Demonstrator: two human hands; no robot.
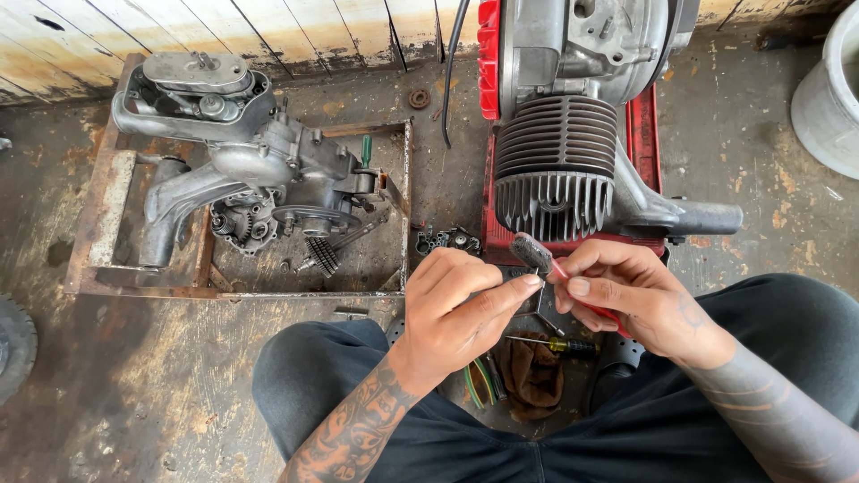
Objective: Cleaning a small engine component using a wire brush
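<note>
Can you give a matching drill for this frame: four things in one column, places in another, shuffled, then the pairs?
Things:
1. Grey finned metal engine cylinder
2. Dismantled grey metal engine case
3. Yellow-handled screwdriver
4. Small wire brush with red handle

Places:
A. On the floor between the person's knees
B. Inside the rusty metal frame at left
C. Held between the left hand and right hand
D. On the red stand at top centre

Pairs: 1-D, 2-B, 3-A, 4-C
</note>
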